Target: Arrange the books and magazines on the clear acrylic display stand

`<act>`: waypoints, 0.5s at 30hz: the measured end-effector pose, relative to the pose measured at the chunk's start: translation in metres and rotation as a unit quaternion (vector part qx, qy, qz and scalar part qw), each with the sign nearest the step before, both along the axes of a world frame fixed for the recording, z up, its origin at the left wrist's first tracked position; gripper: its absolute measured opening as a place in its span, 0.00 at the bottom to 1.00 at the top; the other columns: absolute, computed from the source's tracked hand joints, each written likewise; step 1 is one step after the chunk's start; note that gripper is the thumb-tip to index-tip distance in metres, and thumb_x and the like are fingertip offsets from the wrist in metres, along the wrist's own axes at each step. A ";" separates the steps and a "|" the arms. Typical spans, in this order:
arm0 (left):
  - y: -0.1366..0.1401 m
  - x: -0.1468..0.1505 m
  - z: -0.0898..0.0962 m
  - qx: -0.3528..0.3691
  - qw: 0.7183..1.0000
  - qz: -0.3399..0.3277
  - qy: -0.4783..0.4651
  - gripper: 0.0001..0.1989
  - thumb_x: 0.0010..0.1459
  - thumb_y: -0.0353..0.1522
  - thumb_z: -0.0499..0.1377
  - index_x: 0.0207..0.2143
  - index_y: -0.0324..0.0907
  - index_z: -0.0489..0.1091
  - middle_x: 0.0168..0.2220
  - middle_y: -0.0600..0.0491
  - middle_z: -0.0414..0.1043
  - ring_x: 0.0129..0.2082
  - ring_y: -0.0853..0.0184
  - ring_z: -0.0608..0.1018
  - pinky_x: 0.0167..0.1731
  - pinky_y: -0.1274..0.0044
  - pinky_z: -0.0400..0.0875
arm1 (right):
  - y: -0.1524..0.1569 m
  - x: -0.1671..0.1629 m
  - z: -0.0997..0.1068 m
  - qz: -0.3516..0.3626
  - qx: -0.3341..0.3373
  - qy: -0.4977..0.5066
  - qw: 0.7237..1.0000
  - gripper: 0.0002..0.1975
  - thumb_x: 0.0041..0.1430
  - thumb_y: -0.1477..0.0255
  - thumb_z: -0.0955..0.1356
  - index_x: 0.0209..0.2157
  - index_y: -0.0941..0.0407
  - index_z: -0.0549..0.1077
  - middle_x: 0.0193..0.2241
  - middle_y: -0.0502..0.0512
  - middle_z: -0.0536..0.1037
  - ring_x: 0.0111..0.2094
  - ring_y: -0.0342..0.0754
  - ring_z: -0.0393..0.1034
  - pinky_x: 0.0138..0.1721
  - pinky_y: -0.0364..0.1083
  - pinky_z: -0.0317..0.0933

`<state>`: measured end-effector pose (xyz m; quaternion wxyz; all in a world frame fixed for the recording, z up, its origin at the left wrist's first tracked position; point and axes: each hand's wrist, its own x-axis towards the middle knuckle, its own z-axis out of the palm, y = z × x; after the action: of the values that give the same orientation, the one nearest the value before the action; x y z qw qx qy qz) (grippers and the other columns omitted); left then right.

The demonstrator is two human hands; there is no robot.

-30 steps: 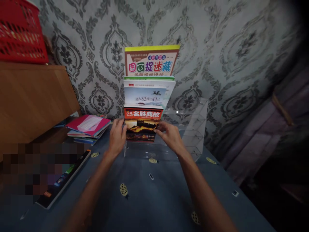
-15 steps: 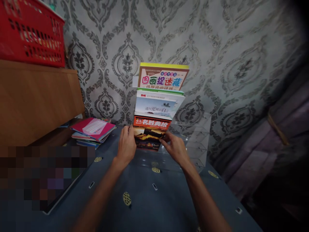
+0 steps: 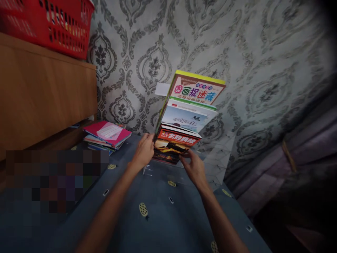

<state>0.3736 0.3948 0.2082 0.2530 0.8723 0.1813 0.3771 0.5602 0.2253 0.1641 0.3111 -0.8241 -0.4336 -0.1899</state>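
Several books stand in tiers in a clear plastic rack (image 3: 222,165) against the wall. The front book (image 3: 175,146) has a red title band over a dark golden picture, and its white page edges show along the top. At its left edge is my left hand (image 3: 144,149), fingers closed together on the side. My right hand (image 3: 195,168) pinches the lower right edge between thumb and fingers. Behind stands a pale blue and white book (image 3: 186,117). Rearmost and tallest is a yellow-topped book (image 3: 197,88) with colourful lettering.
A pile of books and booklets (image 3: 107,135), pink on top, lies to the left on the blue patterned tablecloth (image 3: 158,218). Beyond it are a wooden cabinet (image 3: 47,91) and a red basket (image 3: 65,31). A curtain (image 3: 273,182) hangs at right. The lower left is pixelated.
The view has shifted and tilted, so the books appear farther right and more slanted. More of the front book's top page edge shows. Both hands stay at its sides.
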 end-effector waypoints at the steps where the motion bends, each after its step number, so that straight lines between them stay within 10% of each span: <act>1: -0.001 0.000 0.001 0.000 1.000 0.001 0.005 0.19 0.62 0.20 0.48 0.51 0.38 0.69 0.46 0.43 0.71 0.52 0.59 0.74 0.56 0.67 0.68 | 0.000 -0.001 -0.002 -0.003 0.002 0.002 1.000 0.15 0.60 0.61 0.65 0.42 0.55 0.75 0.38 0.61 0.84 0.39 0.58 0.76 0.40 0.53 0.65; 15: -0.018 -0.003 0.017 0.051 0.990 0.085 0.102 0.13 0.69 0.28 0.47 0.51 0.37 0.67 0.50 0.42 0.71 0.50 0.58 0.77 0.46 0.70 0.72 | 0.004 -0.011 0.013 -0.025 -0.039 0.038 0.998 0.19 0.64 0.59 0.62 0.42 0.57 0.77 0.38 0.64 0.84 0.38 0.58 0.79 0.37 0.50 0.66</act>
<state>0.3707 0.3769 0.2250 0.1555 0.8992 0.2604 0.3152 0.5490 0.2288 0.1771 0.2903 -0.8525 -0.4082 -0.1495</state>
